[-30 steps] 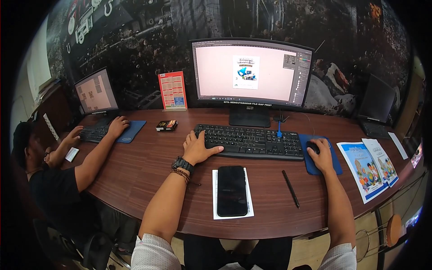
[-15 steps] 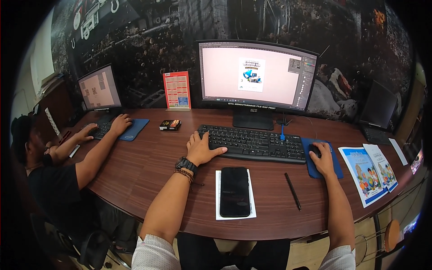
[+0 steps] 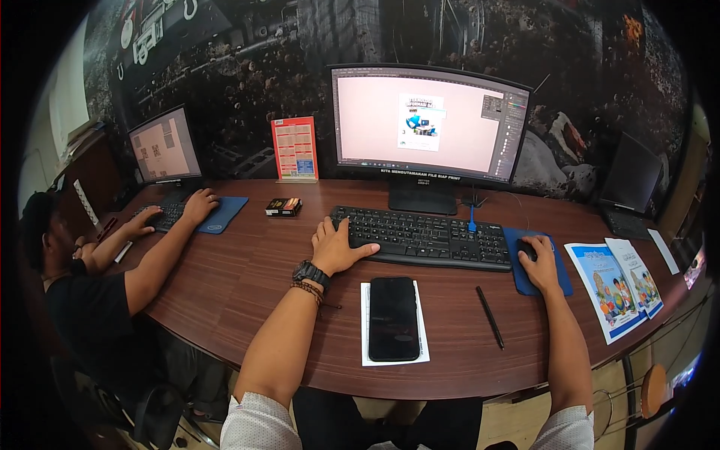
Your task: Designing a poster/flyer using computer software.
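A: Where's the left hand (image 3: 339, 247)?
B: On the left end of the black keyboard (image 3: 424, 236), palm down, fingers spread loosely over the keys, not gripping anything. Watch and bead bracelet on that wrist.

A: Right hand (image 3: 537, 259)?
B: Cupped over a black mouse (image 3: 527, 250) on the blue mouse pad (image 3: 559, 281), just right of the keyboard. Fingers curled round it, light hold.

A: Keyboard's where exactly?
B: On the dark wooden desk (image 3: 247, 277), right in front of the curved monitor (image 3: 427, 124), which shows a pink workspace w/ a small page in the middle.

A: Anything else nearby?
B: Black smartphone (image 3: 392, 318) face up on a white sheet (image 3: 364, 352), between the forearms. Black pen (image 3: 490, 316) to its right. Illustrated booklets (image 3: 616, 285) at the far right edge. Small dark box (image 3: 283, 206) and a red card stand (image 3: 295, 148) left of the monitor.

A: Other ppl?
B: One person (image 3: 82, 300) at far left, hands at a laptop (image 3: 161, 154) w/ its own blue pad (image 3: 223, 214).
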A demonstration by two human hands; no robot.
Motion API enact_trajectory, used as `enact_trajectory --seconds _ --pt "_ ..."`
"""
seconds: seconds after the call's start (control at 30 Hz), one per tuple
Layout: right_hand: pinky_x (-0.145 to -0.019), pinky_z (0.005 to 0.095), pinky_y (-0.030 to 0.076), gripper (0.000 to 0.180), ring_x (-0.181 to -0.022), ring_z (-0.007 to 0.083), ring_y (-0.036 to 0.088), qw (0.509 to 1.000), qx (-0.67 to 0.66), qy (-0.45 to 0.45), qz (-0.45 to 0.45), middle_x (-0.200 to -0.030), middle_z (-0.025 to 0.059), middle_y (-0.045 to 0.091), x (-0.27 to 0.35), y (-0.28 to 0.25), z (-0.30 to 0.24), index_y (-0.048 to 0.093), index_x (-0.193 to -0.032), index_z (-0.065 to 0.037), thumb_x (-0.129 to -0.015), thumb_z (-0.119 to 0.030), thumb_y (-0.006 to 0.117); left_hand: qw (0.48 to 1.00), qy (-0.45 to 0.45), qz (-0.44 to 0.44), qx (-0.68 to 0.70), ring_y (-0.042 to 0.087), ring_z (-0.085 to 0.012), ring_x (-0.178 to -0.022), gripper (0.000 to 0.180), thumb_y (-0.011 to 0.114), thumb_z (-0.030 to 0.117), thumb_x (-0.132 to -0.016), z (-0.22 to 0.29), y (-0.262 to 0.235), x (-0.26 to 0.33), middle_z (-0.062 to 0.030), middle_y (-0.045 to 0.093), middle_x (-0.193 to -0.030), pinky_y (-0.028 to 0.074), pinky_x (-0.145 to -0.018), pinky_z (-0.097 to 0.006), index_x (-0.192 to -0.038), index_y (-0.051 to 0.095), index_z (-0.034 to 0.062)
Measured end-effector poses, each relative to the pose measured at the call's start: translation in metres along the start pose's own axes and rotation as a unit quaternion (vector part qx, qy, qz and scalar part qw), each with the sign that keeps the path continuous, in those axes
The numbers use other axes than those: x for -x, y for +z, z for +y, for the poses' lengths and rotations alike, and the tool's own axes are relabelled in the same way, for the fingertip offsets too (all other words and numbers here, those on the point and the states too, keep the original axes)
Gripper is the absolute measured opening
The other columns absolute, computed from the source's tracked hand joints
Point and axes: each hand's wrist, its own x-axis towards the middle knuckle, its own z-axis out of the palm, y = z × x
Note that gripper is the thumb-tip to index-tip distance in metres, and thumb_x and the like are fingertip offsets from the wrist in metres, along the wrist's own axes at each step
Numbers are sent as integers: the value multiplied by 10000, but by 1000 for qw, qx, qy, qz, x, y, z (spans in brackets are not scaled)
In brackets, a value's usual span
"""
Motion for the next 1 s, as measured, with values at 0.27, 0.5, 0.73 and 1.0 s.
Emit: enact_trajectory --seconds 0.27,0.5,0.73,1.0 --pt "-968 426 465 371 -1126 363 564 1000 1 -7 -1 -1188 172 552 0 -1 0 660 -1164 -47 -816 -172 682 1000 3 3 -2 228 -493 -1415 1167 658 811 -705 -2 2 0 -349 283 -1489 194 -1134 -595 -1452 415 -53" --pt "-965 422 466 368 -1123 359 567 1000 2 -13 4 -1178 172 557 0 -3 -2 661 -1162 -42 -816 -164 689 1000 1 7 0 223 -495 -1418 1173 658 812 -702 -1 2 0 -353 276 -1493 188 -1139 -592 -1456 408 -51" --pt "-978 422 461 384 -1142 365 560 1000 -2 -13 -5 -1216 177 548 -1 -1 -2 662 -1179 -43 -827 -188 713 1000 4 22 -8 240 -495 -1403 1136 667 793 -711 2 2 1 -349 298 -1473 186 -1142 -584 -1436 433 -50" --pt "-986 427 458 385 -1156 372 551 1000 8 -6 -9 -1237 185 537 1 -3 -6 657 -1183 -44 -834 -197 712 994 32 73 -73 454 -405 -1149 858 706 671 -771 22 -3 10 -236 488 -1171 396 -1001 -527 -1203 635 -67"
